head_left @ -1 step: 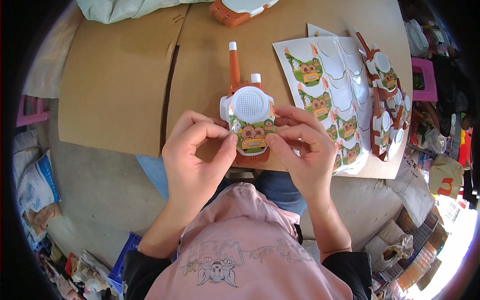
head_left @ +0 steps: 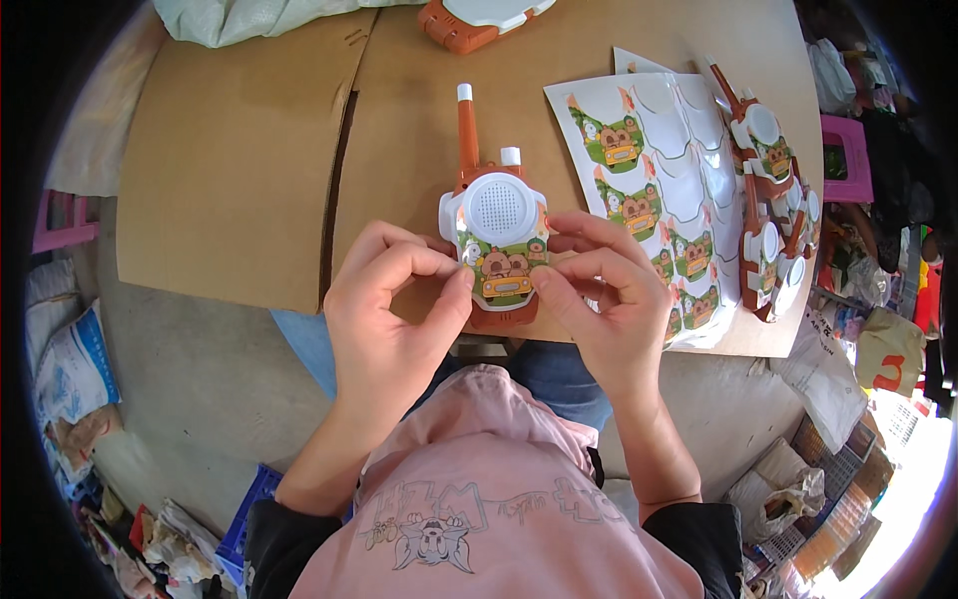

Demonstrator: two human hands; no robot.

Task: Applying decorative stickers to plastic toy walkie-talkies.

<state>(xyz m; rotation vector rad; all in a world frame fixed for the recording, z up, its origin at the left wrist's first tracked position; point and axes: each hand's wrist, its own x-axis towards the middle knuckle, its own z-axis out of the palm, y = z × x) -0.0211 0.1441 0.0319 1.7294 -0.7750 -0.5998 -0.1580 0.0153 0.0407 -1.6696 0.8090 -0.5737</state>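
A toy walkie-talkie (head_left: 496, 208), brown and white with a round speaker grille, lies face up at the table's near edge, its antenna pointing away from me. On its lower front sits a cartoon sticker (head_left: 504, 275) with animals in a yellow car. My left hand (head_left: 394, 285) grips the toy's left side, thumb on the sticker's left edge. From the other side my right hand (head_left: 604, 285) holds it, thumb at the sticker's right edge. The fingers behind the casing are partly hidden. Right of it lies a sticker sheet (head_left: 664, 130) with several stickers peeled off.
Several stickered walkie-talkies (head_left: 763, 245) are heaped at the table's right edge. Another brown and white toy (head_left: 479, 25) lies at the far side, near a pale plastic bag (head_left: 235, 18). Cardboard (head_left: 239, 160) covers the tabletop, with a seam on the left. A pink stool (head_left: 846, 160) stands beyond the right edge.
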